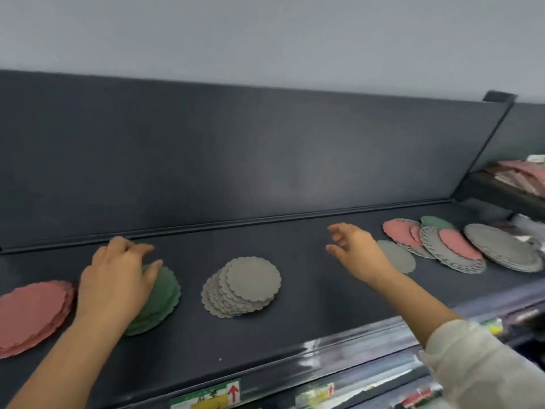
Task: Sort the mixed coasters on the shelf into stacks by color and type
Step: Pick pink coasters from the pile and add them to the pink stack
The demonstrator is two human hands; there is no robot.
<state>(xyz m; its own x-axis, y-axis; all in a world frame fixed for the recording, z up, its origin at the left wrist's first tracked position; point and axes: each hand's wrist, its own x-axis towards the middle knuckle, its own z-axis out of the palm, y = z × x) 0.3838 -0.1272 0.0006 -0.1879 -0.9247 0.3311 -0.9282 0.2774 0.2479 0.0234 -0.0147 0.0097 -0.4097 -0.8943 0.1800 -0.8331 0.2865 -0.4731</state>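
Note:
On the dark shelf (309, 314) lie three sorted stacks: pink coasters (32, 314) at the far left, green coasters (162, 299) beside them, and grey scalloped coasters (241, 287) in the middle. My left hand (118, 278) rests on the green stack, fingers spread over its top. My right hand (356, 249) hovers empty, fingers loosely spread, just left of a single grey coaster (398, 256). Further right lies a mixed pile: pink coasters (398, 234), a green one (436, 222), a perforated grey mat (442, 252) with a pink coaster (458, 243) on it, and large grey mats (501, 246).
The shelf's dark back panel (236, 160) rises behind the coasters. Price labels (206, 397) line the front lip. At the far right, a neighbouring shelf holds pinkish goods (525, 175).

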